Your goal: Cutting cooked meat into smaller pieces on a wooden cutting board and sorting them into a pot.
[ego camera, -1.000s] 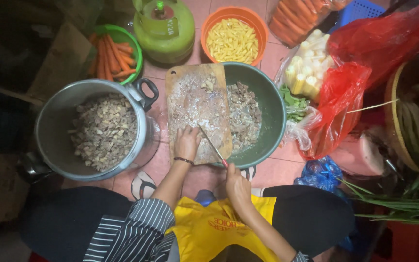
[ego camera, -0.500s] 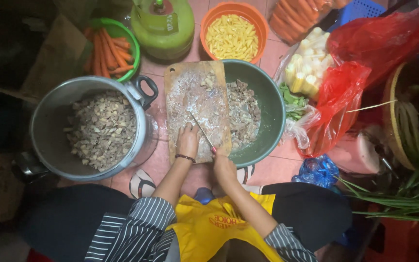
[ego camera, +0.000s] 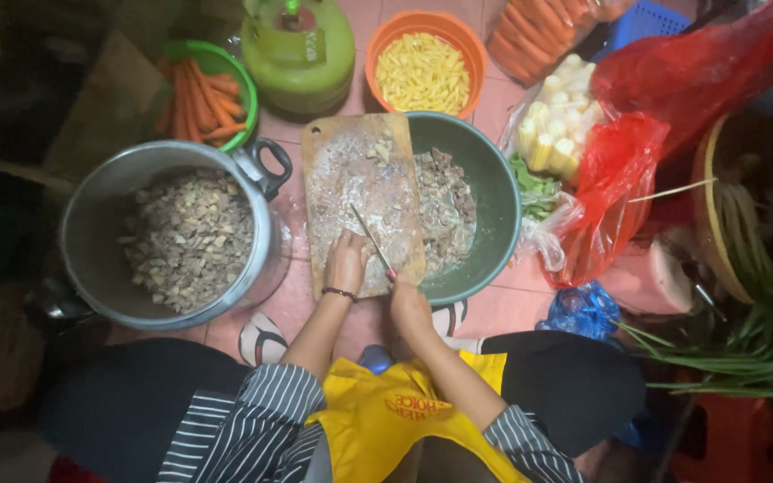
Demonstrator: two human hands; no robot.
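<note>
Clenching a thin knife (ego camera: 370,237) by its handle, the right hand (ego camera: 409,302) sits at the near edge of a wooden cutting board (ego camera: 360,170), the blade slanting away across the board's pale, smeared face. That grip is closed tight around the handle. The left hand (ego camera: 346,264) lies just beside it, palm down on the board's near end; whether its fingers pinch anything under them cannot be told. A dark band circles the left wrist.

A few chopped bits lie near the far end of the board, which rests across the left side of a green basin (ego camera: 489,188) holding chopped brownish pieces. Left of the board stands a large metal pot (ego camera: 82,224) with black handles, filled with similar chopped pieces.

Beyond these, on the pink tiled floor (ego camera: 503,300), sit an orange bowl (ego camera: 386,40) of yellow strips, a green gas canister (ego camera: 301,49), and a green bowl (ego camera: 248,107) of carrots. To the right are red plastic bags (ego camera: 619,188), a clear bag of pale stalks (ego camera: 552,125), a blue bag (ego camera: 583,309) and green onion stems (ego camera: 744,358). The person wears a yellow apron (ego camera: 395,420) over striped sleeves.
</note>
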